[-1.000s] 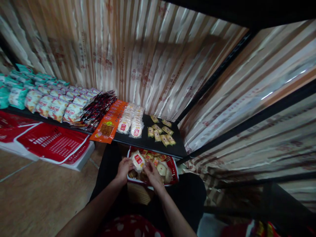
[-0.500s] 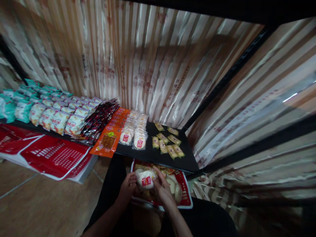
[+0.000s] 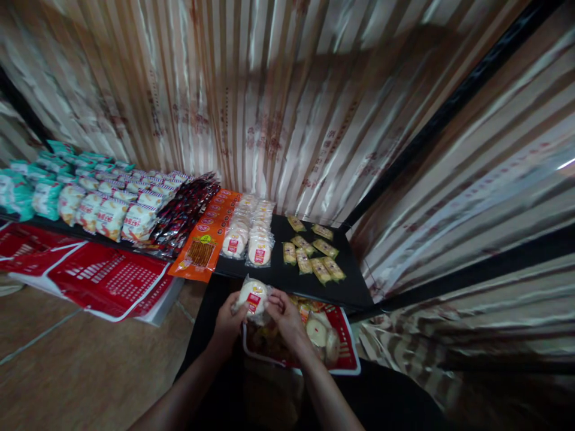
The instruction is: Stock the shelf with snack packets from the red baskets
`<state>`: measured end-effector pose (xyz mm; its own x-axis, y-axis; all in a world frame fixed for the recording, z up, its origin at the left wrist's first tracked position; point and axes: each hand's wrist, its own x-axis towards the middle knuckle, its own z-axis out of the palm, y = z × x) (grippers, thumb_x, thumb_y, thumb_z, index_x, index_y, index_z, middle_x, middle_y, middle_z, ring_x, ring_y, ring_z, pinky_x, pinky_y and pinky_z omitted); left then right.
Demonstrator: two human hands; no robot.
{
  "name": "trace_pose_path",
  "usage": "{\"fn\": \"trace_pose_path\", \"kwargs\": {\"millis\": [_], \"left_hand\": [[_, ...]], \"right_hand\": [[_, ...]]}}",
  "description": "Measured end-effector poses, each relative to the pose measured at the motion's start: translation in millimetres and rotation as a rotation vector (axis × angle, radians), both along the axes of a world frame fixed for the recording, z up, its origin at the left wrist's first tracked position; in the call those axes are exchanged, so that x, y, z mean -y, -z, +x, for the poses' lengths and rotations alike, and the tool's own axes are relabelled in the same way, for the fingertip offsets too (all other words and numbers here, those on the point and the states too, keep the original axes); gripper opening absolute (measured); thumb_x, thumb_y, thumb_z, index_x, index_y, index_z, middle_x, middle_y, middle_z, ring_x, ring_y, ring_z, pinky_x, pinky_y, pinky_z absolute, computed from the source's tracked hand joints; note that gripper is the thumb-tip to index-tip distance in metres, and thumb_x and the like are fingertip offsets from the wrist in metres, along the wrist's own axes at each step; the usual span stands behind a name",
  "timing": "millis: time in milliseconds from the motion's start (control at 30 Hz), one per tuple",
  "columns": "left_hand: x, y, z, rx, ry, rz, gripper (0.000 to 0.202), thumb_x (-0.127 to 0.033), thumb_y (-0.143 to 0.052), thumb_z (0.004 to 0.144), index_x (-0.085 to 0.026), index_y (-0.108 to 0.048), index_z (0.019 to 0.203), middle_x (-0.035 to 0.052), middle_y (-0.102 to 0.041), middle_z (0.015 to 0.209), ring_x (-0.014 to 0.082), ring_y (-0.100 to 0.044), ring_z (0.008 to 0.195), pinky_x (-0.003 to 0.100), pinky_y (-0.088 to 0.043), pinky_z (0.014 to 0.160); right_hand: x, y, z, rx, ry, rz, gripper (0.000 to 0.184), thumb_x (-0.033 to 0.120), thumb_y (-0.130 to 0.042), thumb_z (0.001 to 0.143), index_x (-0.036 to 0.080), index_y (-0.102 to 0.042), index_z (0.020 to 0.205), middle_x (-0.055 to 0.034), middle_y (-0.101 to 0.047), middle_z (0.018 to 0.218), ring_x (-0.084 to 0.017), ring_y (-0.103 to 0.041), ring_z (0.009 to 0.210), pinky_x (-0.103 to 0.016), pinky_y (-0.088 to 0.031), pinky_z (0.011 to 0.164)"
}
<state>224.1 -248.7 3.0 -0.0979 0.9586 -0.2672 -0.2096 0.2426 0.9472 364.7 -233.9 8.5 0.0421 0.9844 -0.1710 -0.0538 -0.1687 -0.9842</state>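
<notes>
Between both hands I hold a round white cracker pack [image 3: 253, 299] in clear wrapping, its red label facing up. My left hand [image 3: 229, 318] is closed on its left edge, thumb across the front. My right hand [image 3: 284, 317] pinches its right edge. The pack is above the near left rim of a red basket [image 3: 345, 344], which holds more round white packs [image 3: 317, 330] and some yellowish packets partly hidden by my right hand. Just beyond, two rows of matching round packs [image 3: 259, 251] stand on the black shelf [image 3: 287, 286].
Several small yellow packets [image 3: 320, 270] lie scattered on the shelf's right end. Left of the round packs are an orange bag [image 3: 197, 251], dark red packets [image 3: 184, 215], white snack bags [image 3: 112, 215] and teal bags [image 3: 15, 194]. A black post [image 3: 404, 143] rises at the right.
Both hands have lifted the cracker pack up and slightly left, from over the basket toward the shelf's front edge. The pack is now turned more upright, and the view has shifted a little.
</notes>
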Motion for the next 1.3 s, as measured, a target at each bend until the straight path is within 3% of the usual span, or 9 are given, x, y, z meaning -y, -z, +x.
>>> {"fn": "trace_pose_path", "kwargs": {"millis": [133,233,333,500,633,833,1033,1133,1300], "left_hand": [[-8.9,3.4,-12.0,-0.123,-0.043,-0.003,0.036,-0.032,-0.056,0.068,-0.013,-0.059,0.098,0.0009,-0.063,0.072,0.0122,-0.055,0.057,0.025,-0.046,0.056],[-16.5,8.2,-23.8,-0.448,-0.152,0.112,0.037,-0.026,-0.054,0.069,-0.013,-0.059,0.104,0.0092,-0.063,0.096,0.0195,-0.060,0.081,0.033,-0.050,0.073],[-23.3,12.0,-32.8,-0.749,-0.250,0.305,0.039,-0.022,-0.049,0.075,-0.015,-0.056,0.112,0.0135,-0.055,0.116,0.0247,-0.054,0.105,0.040,-0.048,0.085],[-40.1,15.1,-36.9,-1.004,-0.158,0.561,0.040,-0.014,-0.040,0.081,-0.015,-0.053,0.118,0.0128,-0.051,0.125,0.0239,-0.046,0.117,0.042,-0.043,0.097],[-58.3,22.3,-37.2,-1.069,-0.156,0.603,0.044,-0.011,-0.040,0.080,-0.016,-0.051,0.123,0.0120,-0.043,0.134,0.0240,-0.042,0.123,0.039,-0.042,0.099],[-77.5,35.3,-37.7,-1.103,-0.130,0.607,0.044,-0.008,-0.040,0.079,-0.010,-0.053,0.121,0.0168,-0.037,0.137,0.0282,-0.040,0.124,0.045,-0.041,0.099],[-86.6,35.5,-35.3,-1.055,-0.139,0.597,0.045,-0.008,-0.042,0.077,-0.011,-0.051,0.121,0.0157,-0.035,0.139,0.0292,-0.036,0.127,0.046,-0.041,0.100],[-89.0,32.8,-34.6,-1.036,-0.138,0.575,0.043,-0.008,-0.043,0.077,-0.012,-0.053,0.119,0.0151,-0.037,0.137,0.0293,-0.038,0.126,0.046,-0.041,0.100],[-92.5,32.5,-32.3,-1.059,-0.145,0.555,0.042,-0.009,-0.043,0.077,-0.011,-0.053,0.118,0.0155,-0.038,0.137,0.0310,-0.036,0.127,0.049,-0.039,0.101]], "right_hand": [[-8.2,8.4,-21.3,-0.057,-0.061,-0.011,0.029,0.042,-0.068,0.064,0.020,-0.060,0.080,-0.0014,-0.067,0.073,-0.015,-0.062,0.063,-0.028,-0.050,0.063],[-22.7,11.5,-35.5,-0.044,0.005,0.012,0.029,0.042,-0.067,0.063,0.020,-0.060,0.082,-0.0013,-0.068,0.073,-0.016,-0.062,0.064,-0.029,-0.051,0.064],[-43.8,11.9,-47.2,0.009,0.054,0.074,0.028,0.040,-0.065,0.063,0.020,-0.061,0.082,-0.0015,-0.068,0.074,-0.017,-0.062,0.066,-0.030,-0.051,0.066],[-78.4,5.1,-62.7,0.311,0.101,0.164,0.026,0.039,-0.057,0.070,0.019,-0.064,0.086,-0.0036,-0.069,0.081,-0.018,-0.063,0.070,-0.030,-0.051,0.069],[-98.0,-1.4,-72.4,0.561,0.105,0.160,0.028,0.034,-0.053,0.075,0.018,-0.065,0.094,-0.0040,-0.069,0.081,-0.018,-0.063,0.069,-0.030,-0.050,0.069],[-112.5,-6.4,-80.2,0.766,0.054,0.223,0.030,0.026,-0.049,0.081,0.015,-0.064,0.104,-0.0072,-0.069,0.092,-0.018,-0.063,0.079,-0.029,-0.049,0.076],[-114.8,-15.2,-82.9,1.076,-0.002,0.250,0.032,0.025,-0.047,0.085,0.019,-0.061,0.112,-0.0091,-0.063,0.102,-0.020,-0.059,0.093,-0.029,-0.047,0.080],[-116.1,-12.4,-82.6,1.051,-0.014,0.260,0.037,0.022,-0.045,0.085,0.015,-0.057,0.118,-0.0112,-0.061,0.105,-0.020,-0.060,0.089,-0.030,-0.048,0.079],[-112.9,-2.7,-81.6,0.874,0.020,0.410,0.043,0.017,-0.042,0.082,0.017,-0.053,0.123,-0.0113,-0.061,0.108,-0.021,-0.057,0.096,-0.035,-0.046,0.086]]}}
